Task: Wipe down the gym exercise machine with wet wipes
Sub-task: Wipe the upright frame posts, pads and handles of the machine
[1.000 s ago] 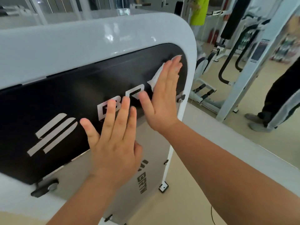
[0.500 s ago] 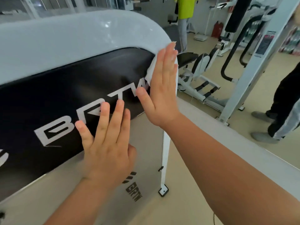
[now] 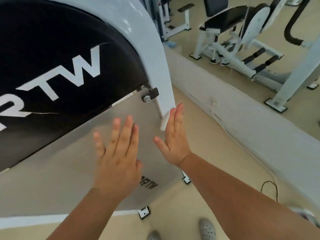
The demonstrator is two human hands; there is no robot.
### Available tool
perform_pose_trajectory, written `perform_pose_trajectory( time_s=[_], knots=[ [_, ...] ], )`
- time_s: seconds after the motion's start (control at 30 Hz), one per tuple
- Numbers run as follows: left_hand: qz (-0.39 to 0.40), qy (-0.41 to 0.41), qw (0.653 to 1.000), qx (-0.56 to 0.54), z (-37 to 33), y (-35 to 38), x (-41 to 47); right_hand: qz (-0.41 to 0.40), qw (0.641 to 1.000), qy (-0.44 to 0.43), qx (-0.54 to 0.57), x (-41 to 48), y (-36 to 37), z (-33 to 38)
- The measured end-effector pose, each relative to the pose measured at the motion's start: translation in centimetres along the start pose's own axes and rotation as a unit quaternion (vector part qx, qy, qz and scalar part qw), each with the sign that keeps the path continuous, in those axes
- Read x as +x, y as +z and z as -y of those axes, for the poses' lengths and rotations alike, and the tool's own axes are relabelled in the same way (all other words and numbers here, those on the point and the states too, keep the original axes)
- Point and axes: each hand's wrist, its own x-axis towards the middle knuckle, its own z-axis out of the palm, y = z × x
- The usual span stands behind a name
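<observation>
The exercise machine (image 3: 155, 58) stands right in front of the person, a big floor-standing thing with a smooth white frame curving down its side. It looks far too heavy and rigid to budge under a hand, so I'd say it can take firm pressure anywhere on that frame. Set into it is a black panel (image 3: 43, 49) with large white letters, and below that a grey shield panel (image 3: 60, 170), which looks thinner and likelier to flex, so lighter pressure would suit it. The left hand (image 3: 117, 161) is spread flat over the grey panel, fingers straight and holding nothing; it is blurred, and I cannot tell whether it truly presses or only hovers just off. The right hand (image 3: 174, 137) is flat too, fingers straight and together, pressing the wet wipe (image 3: 164, 121) against the lower edge of the white frame. The wipe is small, white, soft and limp; only a strip shows beside the palm and at the fingertips. It should glide on the glossy paint but bunch up unless pinned under the whole palm. It may also snag on the small black bracket and bolt (image 3: 152, 93) just above.
</observation>
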Motion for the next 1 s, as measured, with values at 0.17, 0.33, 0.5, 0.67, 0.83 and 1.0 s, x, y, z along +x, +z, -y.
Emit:
perform_pose_trajectory(
  time_s=[0.17,0.33,0.5,0.67,0.83,1.0],
  knots=[
    [0.097,0.049,0.994,0.003,-0.7,2.6,-1.1,-0.028,0.996,0.045,0.072,-0.3,1.1,2.0],
    [0.109,0.099,0.989,0.02,-1.0,5.8,-2.0,-0.04,0.996,0.058,0.049,-3.2,4.7,-0.6],
    [0.111,0.16,0.981,0.009,-2.2,9.7,-2.6,0.011,0.95,0.283,0.129,-8.6,9.3,-6.7],
    [0.086,0.178,0.98,-0.013,-4.8,12.7,-2.2,-0.027,0.944,0.279,0.174,-8.9,10.6,-6.8],
    [0.077,0.192,0.978,-0.029,-6.3,15.2,-3.2,-0.088,0.973,0.191,0.097,-9.6,12.9,-9.1],
    [0.087,0.221,0.971,-0.017,-10.0,19.6,-4.8,-0.05,0.972,0.216,0.078,-13.0,16.0,-15.2]
  ],
)
